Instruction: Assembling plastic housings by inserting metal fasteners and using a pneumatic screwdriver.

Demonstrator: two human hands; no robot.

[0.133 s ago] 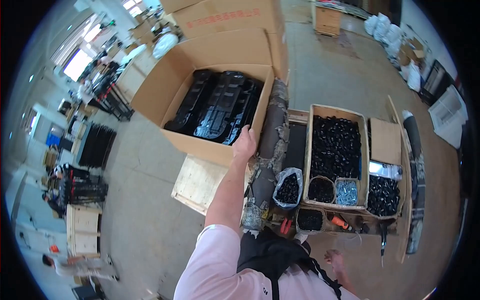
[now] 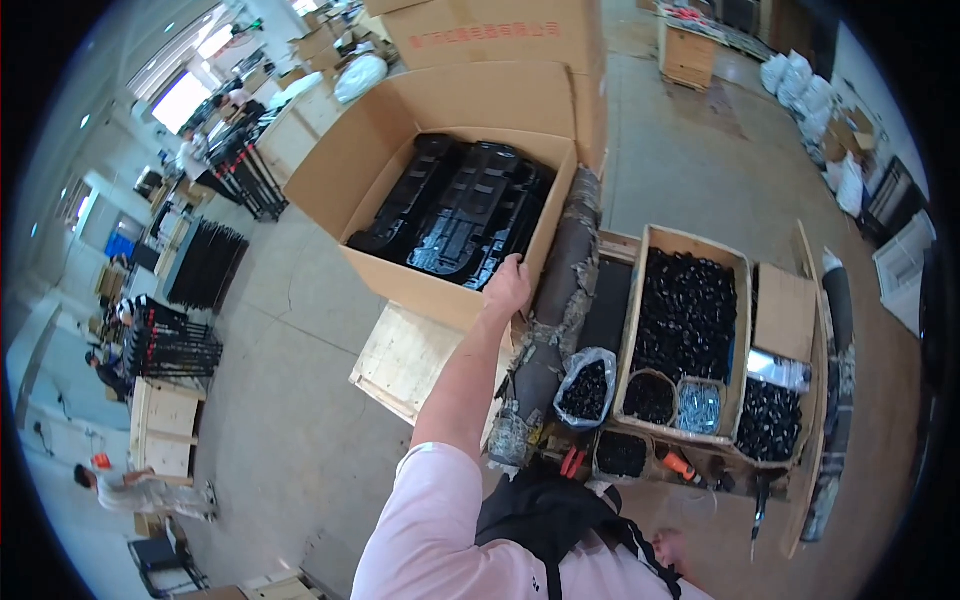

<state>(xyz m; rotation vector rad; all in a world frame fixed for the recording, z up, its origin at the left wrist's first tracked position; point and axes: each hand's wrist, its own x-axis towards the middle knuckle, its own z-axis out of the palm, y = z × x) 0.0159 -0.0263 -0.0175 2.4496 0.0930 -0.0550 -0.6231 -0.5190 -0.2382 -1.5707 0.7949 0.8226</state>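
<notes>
**One hand on the rim of an open carton of black parts**

One view only, from the head camera looking down. The left hand [image 2: 508, 285] reaches forward on a bare forearm with a pink sleeve and rests on the near corner of a large open cardboard box [image 2: 400, 275]. Its fingers are curled over the box edge, pressed together, touching the nearest of the black moulded plastic parts [image 2: 465, 205] that lie stacked inside. Whether the fingers pinch a part or only the cardboard rim, I cannot tell. The box stands on a pale wooden pallet [image 2: 405, 360] on the concrete floor.

The right hand [image 2: 668, 548] shows only partly at the lower edge, near a black bag [image 2: 545, 520] hanging on the person's front; its fingers are not clear enough to judge.

Just right of the box lies a dark wrapped roll [image 2: 560, 290]. Beside it stands a wooden crate [image 2: 690, 310] full of small black pieces, with a clear plastic bag [image 2: 588, 385] of similar pieces and a small tub of silver screws [image 2: 700, 408] near.

Far left, another person [image 2: 130, 490] bends over beside a wooden crate.
</notes>
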